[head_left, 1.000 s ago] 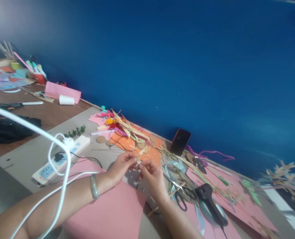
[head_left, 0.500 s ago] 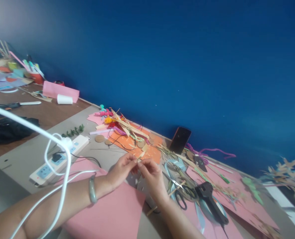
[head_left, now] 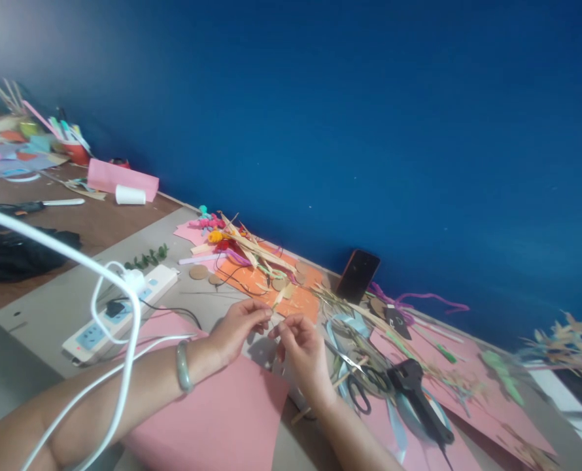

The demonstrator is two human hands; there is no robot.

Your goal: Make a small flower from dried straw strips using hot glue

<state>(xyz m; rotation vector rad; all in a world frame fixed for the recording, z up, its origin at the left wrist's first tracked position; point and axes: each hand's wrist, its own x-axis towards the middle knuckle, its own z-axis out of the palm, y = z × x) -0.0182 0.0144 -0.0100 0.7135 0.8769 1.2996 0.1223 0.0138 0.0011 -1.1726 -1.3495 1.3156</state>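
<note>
My left hand [head_left: 237, 329] and my right hand [head_left: 301, 350] meet above a pink paper sheet [head_left: 222, 412], fingertips pinched together on a small pale strip [head_left: 273, 315] too small to name. A green bangle [head_left: 184, 367] sits on my left wrist. Just beyond the hands lies an orange sheet [head_left: 261, 284] piled with straw-coloured strips and coloured pipe cleaners [head_left: 232, 242]. Scissors [head_left: 357, 386] and a black glue gun [head_left: 416, 399] lie to the right of my right hand.
A white power strip [head_left: 119, 314] with plugged cables lies at left, and a white cable [head_left: 75, 261] loops across the foreground. A dark phone [head_left: 357, 276] leans on the blue wall. A pink box [head_left: 121, 178], white roll [head_left: 130, 195] and pen cup [head_left: 75, 150] sit far left.
The hands stay pinched together in about the same place; the fingers shift slightly on the small piece. The view wobbles a little.
</note>
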